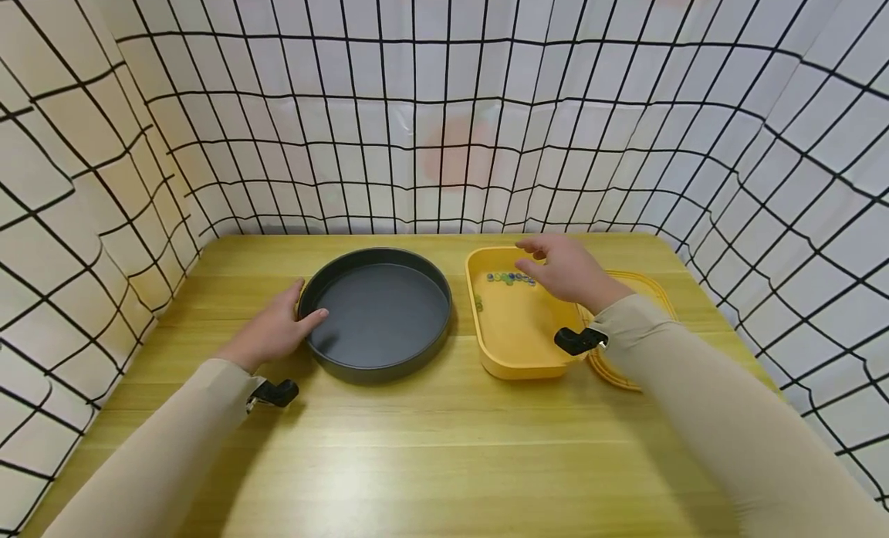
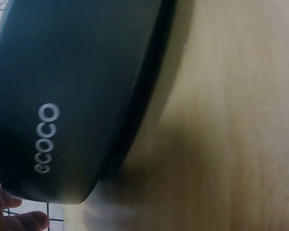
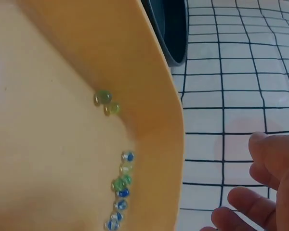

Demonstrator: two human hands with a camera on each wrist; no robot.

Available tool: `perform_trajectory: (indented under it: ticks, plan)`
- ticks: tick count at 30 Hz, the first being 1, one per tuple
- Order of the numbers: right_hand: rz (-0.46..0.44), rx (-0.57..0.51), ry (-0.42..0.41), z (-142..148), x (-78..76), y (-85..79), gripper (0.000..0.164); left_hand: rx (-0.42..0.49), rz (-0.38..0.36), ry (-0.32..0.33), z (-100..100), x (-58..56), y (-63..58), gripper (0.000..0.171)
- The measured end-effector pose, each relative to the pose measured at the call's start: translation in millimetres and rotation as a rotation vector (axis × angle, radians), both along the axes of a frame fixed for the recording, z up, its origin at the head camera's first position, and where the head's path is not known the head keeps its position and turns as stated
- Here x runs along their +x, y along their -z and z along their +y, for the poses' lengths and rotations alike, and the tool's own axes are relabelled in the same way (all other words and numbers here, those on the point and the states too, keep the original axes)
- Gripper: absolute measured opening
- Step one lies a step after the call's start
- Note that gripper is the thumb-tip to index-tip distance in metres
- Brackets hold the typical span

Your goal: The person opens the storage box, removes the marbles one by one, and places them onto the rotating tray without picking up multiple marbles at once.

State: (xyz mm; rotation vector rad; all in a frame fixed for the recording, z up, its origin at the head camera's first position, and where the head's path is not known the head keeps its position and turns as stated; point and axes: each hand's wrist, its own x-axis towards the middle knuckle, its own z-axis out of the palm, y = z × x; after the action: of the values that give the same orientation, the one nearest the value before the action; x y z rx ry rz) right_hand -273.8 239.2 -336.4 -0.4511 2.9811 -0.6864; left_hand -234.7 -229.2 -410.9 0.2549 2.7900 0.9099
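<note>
A round dark grey tray (image 1: 380, 316) lies on the table, with "ecoco" lettering on its outer wall in the left wrist view. My left hand (image 1: 281, 326) is at its left edge, thumb reaching over the rim and fingers along the outside. To the right stands a yellow rectangular box (image 1: 525, 366). Several glass marbles (image 1: 510, 278), blue and green, lie along its far side, and a few greenish marbles (image 3: 104, 97) near its left wall. Above the box's far right part hovers my right hand (image 1: 566, 268), fingers spread and loosely bent, nothing visible in them.
A yellow lid (image 1: 635, 287) lies right of the box, partly hidden by the box and my right forearm. White sheeting with a black wire grid (image 1: 417, 121) encloses the wooden table (image 1: 417, 461) at the back and both sides.
</note>
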Motion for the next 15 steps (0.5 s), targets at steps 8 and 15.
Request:
perform_trajectory:
  ticks: [8,15]
  plan:
    - [-0.048,-0.023,-0.048,-12.2,-10.7,12.0,0.048,0.024,-0.042,0.011,5.1,-0.1,6.2,0.088]
    - [-0.106,-0.026,-0.099,-11.9,-21.5,25.6,0.048,0.056,-0.079,0.007,4.5,0.7,9.0,0.086]
